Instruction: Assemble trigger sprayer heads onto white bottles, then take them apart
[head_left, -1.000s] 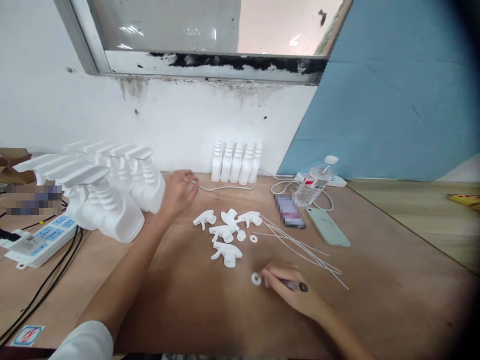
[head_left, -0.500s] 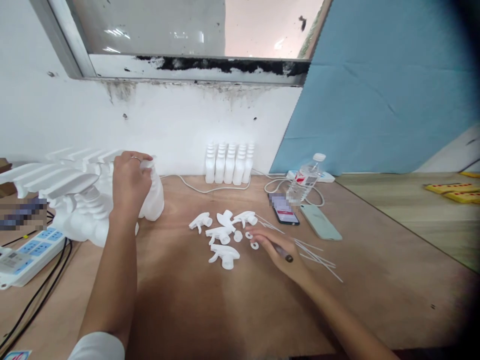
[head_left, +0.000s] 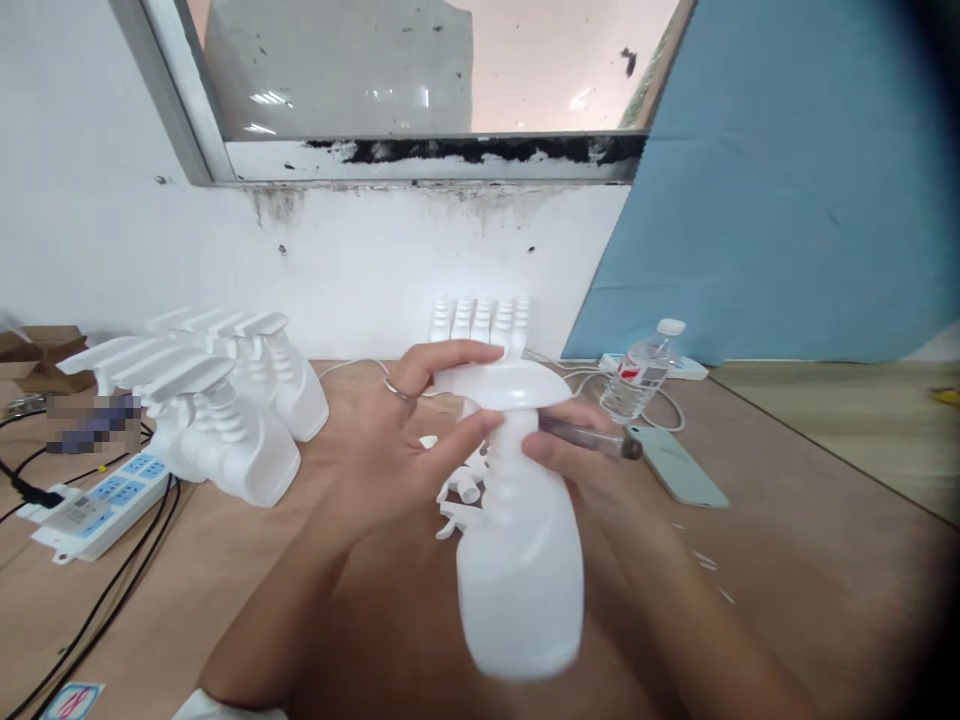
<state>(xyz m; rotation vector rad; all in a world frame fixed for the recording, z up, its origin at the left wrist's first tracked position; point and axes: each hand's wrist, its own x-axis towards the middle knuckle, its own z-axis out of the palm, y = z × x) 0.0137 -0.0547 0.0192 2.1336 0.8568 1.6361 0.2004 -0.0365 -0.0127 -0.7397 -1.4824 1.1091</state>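
A white spray bottle is held up in front of me, tilted, its base toward me. My left hand, a ring on one finger, pinches the trigger head at its top. The fingers of my right hand are closed around the ribbed neck. That hand also keeps hold of a dark pen-like tool, which points out to the right. Behind the bottle lie loose white trigger heads, partly hidden by it and by my left hand.
Several white spray bottles with heads stand at left, beside a power strip and black cables. Headless small bottles line the wall. At right are a water bottle, a pale green phone and thin white tubes.
My left hand has come from the bottles at left to the middle, and a spray bottle is now between both hands. My right hand has left the small rings and risen to the bottle's neck.
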